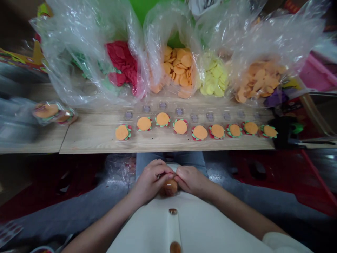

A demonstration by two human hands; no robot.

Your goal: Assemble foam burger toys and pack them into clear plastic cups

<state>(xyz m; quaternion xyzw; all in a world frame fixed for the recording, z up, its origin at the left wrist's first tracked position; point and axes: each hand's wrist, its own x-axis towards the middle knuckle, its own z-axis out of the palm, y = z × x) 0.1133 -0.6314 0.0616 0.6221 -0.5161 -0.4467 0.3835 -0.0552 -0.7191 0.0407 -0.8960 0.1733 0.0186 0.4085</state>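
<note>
Pinched between the fingers of both hands is a small clear burger pack (170, 189), held in the lap against the person's white top (142, 226), just off the near edge of the wooden table (86, 138). The left hand (154, 177) grasps it from one side, thumb along its upper edge, and the right hand (191, 179) grips the other side with bent fingers; the two hands nearly meet over it. On the table, nine open packs (180, 127) stand in an uneven row, each bearing a toy burger with an orange bun over green and red layers, the lids spread open behind them. Beyond the row, clear plastic bags (91, 82) hold red pieces (122, 63), orange rounds (181, 66), yellow pieces (214, 75) and peach rounds (260, 79). Two more filled packs (46, 110) lie at the left, blurred, and a pink bin (318, 72) stands at the far right.
</note>
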